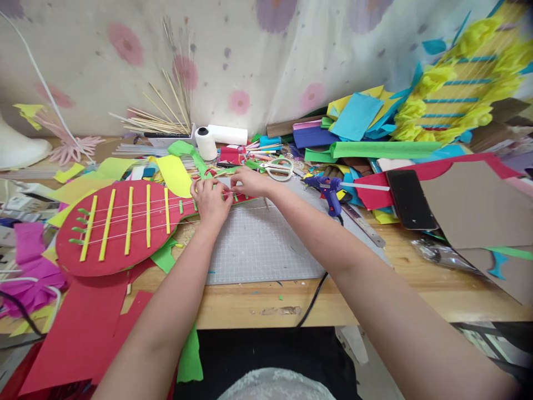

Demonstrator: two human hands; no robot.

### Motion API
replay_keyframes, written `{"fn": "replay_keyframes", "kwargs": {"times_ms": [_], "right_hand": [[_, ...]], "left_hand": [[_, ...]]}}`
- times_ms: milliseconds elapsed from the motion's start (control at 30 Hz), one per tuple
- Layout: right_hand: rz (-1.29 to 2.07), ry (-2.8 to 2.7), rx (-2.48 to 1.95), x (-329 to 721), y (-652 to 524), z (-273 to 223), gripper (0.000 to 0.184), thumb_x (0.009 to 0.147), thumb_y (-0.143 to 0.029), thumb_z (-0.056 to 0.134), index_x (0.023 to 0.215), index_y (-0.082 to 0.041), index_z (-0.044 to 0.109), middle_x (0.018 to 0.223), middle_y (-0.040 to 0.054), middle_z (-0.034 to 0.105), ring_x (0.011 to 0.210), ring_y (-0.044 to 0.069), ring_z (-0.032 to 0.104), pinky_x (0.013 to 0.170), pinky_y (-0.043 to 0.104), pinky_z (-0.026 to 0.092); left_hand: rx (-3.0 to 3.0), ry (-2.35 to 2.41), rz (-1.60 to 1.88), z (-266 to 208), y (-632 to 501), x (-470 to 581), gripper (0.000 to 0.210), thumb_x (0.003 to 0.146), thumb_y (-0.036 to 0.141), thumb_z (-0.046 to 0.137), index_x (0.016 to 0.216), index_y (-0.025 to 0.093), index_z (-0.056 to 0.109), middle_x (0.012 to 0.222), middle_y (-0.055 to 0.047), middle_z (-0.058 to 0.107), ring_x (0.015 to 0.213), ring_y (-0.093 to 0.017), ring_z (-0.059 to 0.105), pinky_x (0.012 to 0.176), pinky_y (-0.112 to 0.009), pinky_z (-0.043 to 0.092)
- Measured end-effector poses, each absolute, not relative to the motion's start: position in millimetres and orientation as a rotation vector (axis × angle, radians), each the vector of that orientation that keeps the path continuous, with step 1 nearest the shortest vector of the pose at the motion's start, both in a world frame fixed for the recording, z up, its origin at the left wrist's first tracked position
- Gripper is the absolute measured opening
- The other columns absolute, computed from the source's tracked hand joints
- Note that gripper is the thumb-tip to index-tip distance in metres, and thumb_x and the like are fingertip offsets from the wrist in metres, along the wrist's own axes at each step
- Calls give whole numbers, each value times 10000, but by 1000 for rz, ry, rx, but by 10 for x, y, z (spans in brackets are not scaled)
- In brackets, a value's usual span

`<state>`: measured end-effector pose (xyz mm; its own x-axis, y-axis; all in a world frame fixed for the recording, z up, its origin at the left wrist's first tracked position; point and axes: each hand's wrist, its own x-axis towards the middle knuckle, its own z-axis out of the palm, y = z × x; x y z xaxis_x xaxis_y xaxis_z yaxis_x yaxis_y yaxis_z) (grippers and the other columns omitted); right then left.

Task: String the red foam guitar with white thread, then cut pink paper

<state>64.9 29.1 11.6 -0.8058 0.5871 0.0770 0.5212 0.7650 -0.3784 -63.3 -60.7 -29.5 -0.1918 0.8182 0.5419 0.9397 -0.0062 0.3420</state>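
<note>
A red craft lute (140,194) lies flat on the left of the table, its narrow neck reaching right under my hands. Yellow strips (130,221) cross its round body, and small green pieces sit at its left end. White strings (120,240) run along the body toward the neck. My left hand (211,201) rests on the neck with its fingers bent. Beside it, my right hand (250,182) pinches at the strings from the right. The fingertips of both hands meet there, closed around a thin string that is mostly hidden. A loose white string trails right below my right wrist.
A grey cutting mat (258,250) lies beneath the neck. White-handled scissors (280,169), a blue glue gun (330,191), a metal ruler (364,225) and a phone (411,199) lie to the right. Behind stand a thread spool (206,143) and wooden sticks. Coloured paper lies around.
</note>
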Motion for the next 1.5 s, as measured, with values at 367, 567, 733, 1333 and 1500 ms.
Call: {"fn": "replay_keyframes", "kwargs": {"times_ms": [367, 567, 733, 1333, 1500], "right_hand": [[429, -2466, -840, 801, 184, -18, 164, 752, -86, 538, 869, -150, 633, 965, 86, 578, 1006, 225, 469, 915, 353, 341], [389, -2362, -790, 883, 4, -212, 69, 786, -178, 583, 778, -176, 652, 955, 78, 589, 982, 227, 463, 881, 371, 364], [310, -2353, -821, 827, -41, -286, 103, 796, -178, 591, 751, -178, 684, 953, 81, 604, 1000, 234, 448, 881, 389, 357], [339, -2313, -935, 749, -104, -292, 130, 799, -208, 605, 733, -182, 714, 914, 67, 625, 964, 214, 469, 879, 373, 356], [327, -2325, -960, 715, -123, -282, 113, 787, -222, 608, 716, -177, 684, 915, 68, 631, 973, 223, 471, 875, 374, 348]], "left_hand": [[-1857, -2238, -1009, -247, -578, -613, 91, 699, 314, 658, 661, 233, 674, 1009, -55, 636, 1140, -299, 480, 1080, -512, 220], [-1894, -2348, -930, -210, -565, -617, 114, 692, 353, 653, 672, 241, 670, 1027, -51, 642, 1158, -297, 476, 1110, -538, 145], [-1937, -2390, -860, -179, -570, -616, 100, 697, 336, 641, 663, 244, 657, 1055, -53, 646, 1175, -298, 473, 1116, -551, 128], [-1969, -2468, -769, -165, -569, -624, 113, 684, 204, 579, 718, 241, 679, 1080, -52, 647, 1190, -295, 466, 1134, -553, 104], [-1960, -2450, -819, -192, -562, -632, 98, 677, 202, 585, 696, 241, 672, 1067, -48, 647, 1176, -293, 474, 1131, -559, 102]]}}
